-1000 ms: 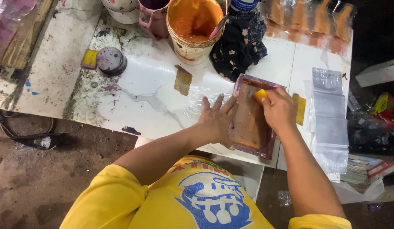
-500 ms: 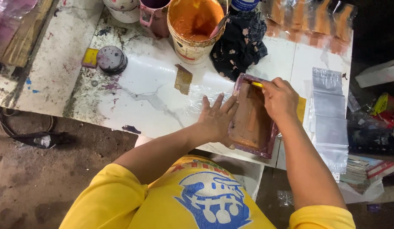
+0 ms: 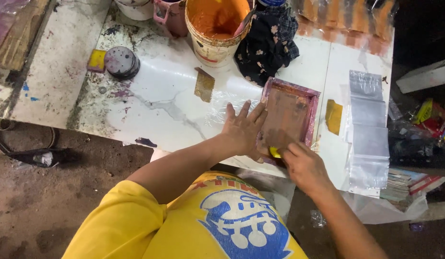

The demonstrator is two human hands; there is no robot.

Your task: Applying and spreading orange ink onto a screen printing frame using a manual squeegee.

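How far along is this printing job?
Done: clear printed bags lie in a row right of the frame. In hand: the left hand presses the frame's edge flat while the right hand holds a yellow scraper at its near end. Left: I can't tell; the orange bucket holds plenty of ink.

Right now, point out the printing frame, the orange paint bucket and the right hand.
printing frame (image 3: 290,111), head view, on its mesh centre.
orange paint bucket (image 3: 210,48), head view, on its outer wall.
right hand (image 3: 305,165), head view, on its back.
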